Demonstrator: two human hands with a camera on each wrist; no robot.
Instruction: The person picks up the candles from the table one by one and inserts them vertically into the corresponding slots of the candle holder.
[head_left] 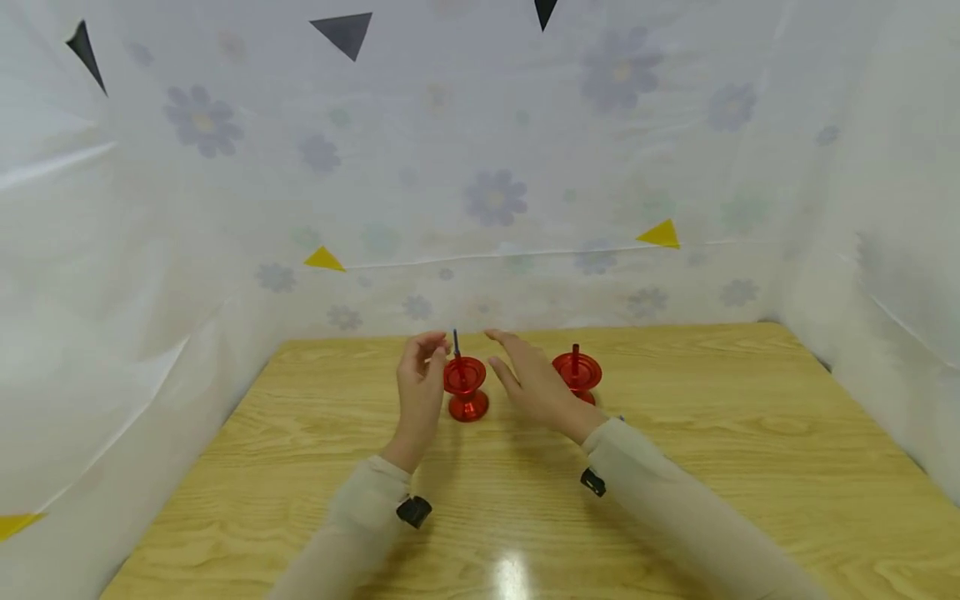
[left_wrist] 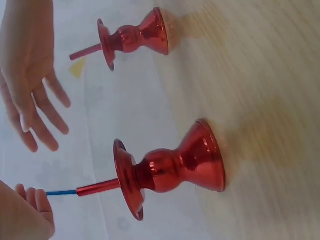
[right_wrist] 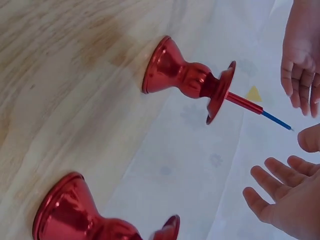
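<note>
Sleeves (head_left: 375, 508) are lying nearest us on the wooden table (head_left: 750, 500). Our left hand (head_left: 420, 379) is curling its fingertips (left_wrist: 35, 200) beside the tip of a thin blue stick (left_wrist: 61, 192) standing in the near red candlestick (head_left: 465, 385); we cannot tell whether they are pinching it. Our right hand (head_left: 534, 379) is hovering at three o'clock of that holder, fingers spread and holding nothing. Another red candlestick (head_left: 577, 372) is standing just beyond at two o'clock.
</note>
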